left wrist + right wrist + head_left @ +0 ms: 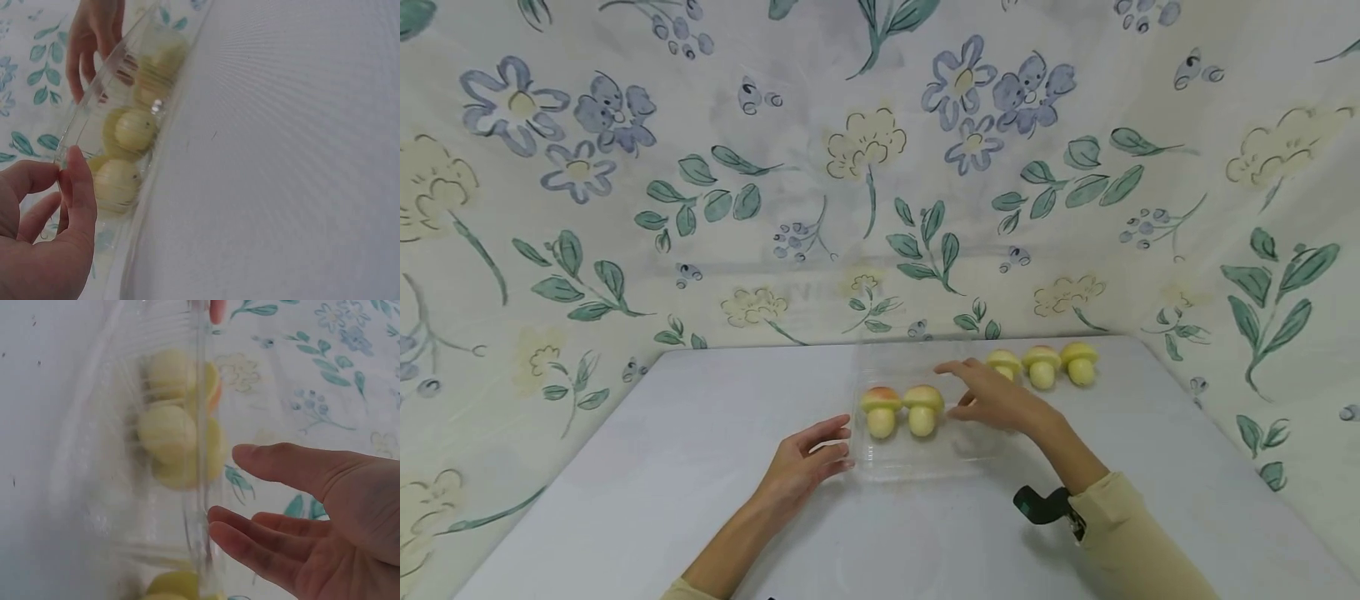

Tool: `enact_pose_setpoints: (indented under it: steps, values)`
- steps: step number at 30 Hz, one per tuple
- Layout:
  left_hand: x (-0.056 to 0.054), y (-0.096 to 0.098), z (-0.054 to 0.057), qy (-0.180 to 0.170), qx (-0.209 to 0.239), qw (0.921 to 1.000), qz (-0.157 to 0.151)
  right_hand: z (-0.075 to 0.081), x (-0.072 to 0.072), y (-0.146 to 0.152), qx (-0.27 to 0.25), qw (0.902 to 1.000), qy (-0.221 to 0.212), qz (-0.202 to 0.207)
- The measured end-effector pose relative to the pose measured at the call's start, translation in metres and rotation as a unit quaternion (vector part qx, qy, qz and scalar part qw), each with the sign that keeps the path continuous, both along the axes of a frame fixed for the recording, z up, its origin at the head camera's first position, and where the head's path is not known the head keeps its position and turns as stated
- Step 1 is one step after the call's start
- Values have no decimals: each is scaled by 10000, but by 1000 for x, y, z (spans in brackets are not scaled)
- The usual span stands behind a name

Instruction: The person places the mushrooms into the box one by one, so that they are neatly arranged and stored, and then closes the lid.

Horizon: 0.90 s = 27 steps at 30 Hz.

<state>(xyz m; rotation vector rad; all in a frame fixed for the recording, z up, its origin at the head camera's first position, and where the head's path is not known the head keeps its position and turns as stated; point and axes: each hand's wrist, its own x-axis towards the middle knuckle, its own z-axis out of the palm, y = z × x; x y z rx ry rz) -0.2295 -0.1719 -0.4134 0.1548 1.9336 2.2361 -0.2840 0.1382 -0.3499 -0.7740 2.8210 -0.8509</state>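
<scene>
A clear plastic box [895, 467] stands on the white table. Inside its left part, two yellow mushroom-shaped pieces [882, 423] with orange-tinged caps sit side by side. My left hand [805, 458] is at the box's left side; in the left wrist view its thumb and forefinger pinch the rim. Over the right part of the box hovers my right hand [996, 396], thumb and fingers apart, with nothing between them. In the right wrist view its fingertips [219, 515] are close to the box wall; whether they touch is unclear.
Three more mushroom-shaped pieces [1042, 367] stand in a row right of the box, near the table's back edge; my right hand partly covers the leftmost. A floral cloth [820, 167] hangs behind the table [715, 400]. A black device [1041, 506] sticks out by the right sleeve.
</scene>
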Motion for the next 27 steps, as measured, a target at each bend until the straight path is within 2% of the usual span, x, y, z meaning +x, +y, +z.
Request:
enact_pose_setpoints:
  steps: [3,8,12,15,20,27]
  values:
    - [1,-1,0,1,-15,10000,-4,4,2,10,-54,9997,237,7]
    - [2,0,1,-15,-37,10000,-22,10,4,31,-164,9986,427,-266]
    - [2,0,1,-21,-56,10000,-5,5,3,49,-243,9972,616,-356]
    - [2,-1,2,-7,-77,10000,10,-1,1,60,-321,9961,770,-268]
    - [1,-1,1,-7,-85,10000,46,-8,-2,67,-330,9968,717,-133]
    - [1,0,-1,-31,-77,9998,160,-13,-4,69,95,9984,481,-288]
